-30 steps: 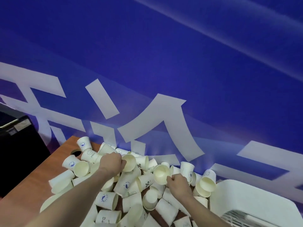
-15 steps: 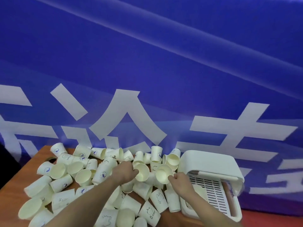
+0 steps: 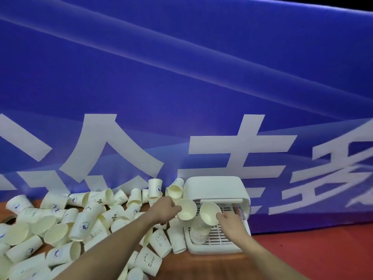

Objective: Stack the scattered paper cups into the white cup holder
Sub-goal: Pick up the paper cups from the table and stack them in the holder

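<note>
Left hand (image 3: pixel 164 209) is pinching one paper cup (image 3: pixel 186 209) by the rim, mouth toward camera, just left of the white cup holder (image 3: pixel 214 185). Right hand (image 3: pixel 230 221) is gripping a second cup (image 3: pixel 210 213) over the holder's slatted tray, above a nested stack of cups (image 3: pixel 199 233) lying inside. Loose cups (image 3: pixel 80 219) are lying scattered across the table (image 3: pixel 302 257), left of the holder.

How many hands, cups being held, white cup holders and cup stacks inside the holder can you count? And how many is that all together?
Hands: 2, left hand and right hand
Held cups: 2, left cup and right cup
White cup holder: 1
Cup stack in the holder: 1
Total: 6
The loose cups are too heaped to count exactly.
</note>
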Action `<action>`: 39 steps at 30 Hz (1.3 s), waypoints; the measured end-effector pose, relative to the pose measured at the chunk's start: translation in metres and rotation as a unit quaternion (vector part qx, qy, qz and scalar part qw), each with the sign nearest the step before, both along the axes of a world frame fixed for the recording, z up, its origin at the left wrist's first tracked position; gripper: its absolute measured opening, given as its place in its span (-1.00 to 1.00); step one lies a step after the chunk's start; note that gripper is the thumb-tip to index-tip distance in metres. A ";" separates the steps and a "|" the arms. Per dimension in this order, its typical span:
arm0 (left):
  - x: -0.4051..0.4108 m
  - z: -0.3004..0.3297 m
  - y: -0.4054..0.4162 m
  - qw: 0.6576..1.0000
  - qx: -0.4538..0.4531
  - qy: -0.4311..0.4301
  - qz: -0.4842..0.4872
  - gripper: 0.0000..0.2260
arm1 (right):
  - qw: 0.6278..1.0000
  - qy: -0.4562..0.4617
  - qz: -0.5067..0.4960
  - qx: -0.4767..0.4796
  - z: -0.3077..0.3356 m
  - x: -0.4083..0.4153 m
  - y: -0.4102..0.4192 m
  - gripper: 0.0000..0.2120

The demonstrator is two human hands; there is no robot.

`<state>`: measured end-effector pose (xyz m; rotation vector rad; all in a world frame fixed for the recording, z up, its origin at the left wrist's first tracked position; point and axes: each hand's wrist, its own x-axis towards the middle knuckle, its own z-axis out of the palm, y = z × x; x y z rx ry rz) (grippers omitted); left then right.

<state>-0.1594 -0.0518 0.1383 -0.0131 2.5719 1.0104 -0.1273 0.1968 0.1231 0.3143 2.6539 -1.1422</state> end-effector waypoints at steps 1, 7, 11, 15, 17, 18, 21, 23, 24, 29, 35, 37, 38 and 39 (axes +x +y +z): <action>0.000 0.000 0.009 1.000 0.011 0.001 0.000 -0.67 | 1.000 0.000 -0.013 -0.005 -0.001 0.000 0.009 -0.69; -0.003 0.001 0.047 0.999 0.039 -0.016 -0.001 -0.73 | 1.000 0.003 -0.029 -0.004 -0.014 0.000 0.050 -0.57; 0.000 -0.007 0.064 0.999 0.032 -0.025 -0.006 -0.73 | 0.999 -0.005 -0.039 0.003 -0.008 0.011 0.063 -0.65; 0.002 -0.022 0.074 0.999 0.007 -0.045 -0.023 -0.75 | 0.998 -0.030 -0.053 0.003 -0.016 0.017 0.076 -0.62; 0.001 -0.030 0.075 0.998 -0.011 -0.055 -0.020 -0.72 | 0.998 -0.036 -0.052 0.000 -0.021 0.023 0.082 -0.61; 0.001 -0.035 0.075 0.998 -0.021 -0.061 -0.018 -0.71 | 0.998 -0.037 -0.051 -0.002 -0.024 0.025 0.085 -0.60; 0.000 -0.047 0.076 0.996 -0.043 -0.072 -0.013 -0.71 | 0.998 -0.040 -0.056 0.000 -0.030 0.032 0.091 -0.61; 0.002 -0.051 0.076 0.996 -0.045 -0.078 -0.007 -0.71 | 0.997 -0.043 -0.060 -0.003 -0.031 0.032 0.092 -0.62; 0.003 -0.051 0.076 0.996 -0.047 -0.080 -0.006 -0.70 | 0.997 -0.045 -0.060 -0.006 -0.032 0.031 0.092 -0.62; 0.001 -0.045 0.067 0.995 -0.059 -0.077 -0.001 -0.65 | 0.998 -0.032 -0.037 -0.026 -0.022 0.016 0.077 -0.63; -0.008 -0.020 0.044 0.997 -0.071 -0.033 0.017 -0.64 | 0.999 0.005 0.019 -0.046 0.001 -0.010 0.041 -0.65; -0.010 -0.015 0.034 0.996 -0.084 -0.022 0.020 -0.65 | 0.999 0.018 0.034 -0.027 0.007 -0.015 0.029 -0.63; -0.011 -0.014 0.029 0.996 -0.085 -0.020 0.023 -0.66 | 0.999 0.023 0.040 -0.022 0.009 -0.017 0.024 -0.63; -0.010 -0.013 0.024 0.996 -0.086 -0.019 0.026 -0.66 | 0.998 0.025 0.047 -0.022 0.009 -0.018 0.019 -0.63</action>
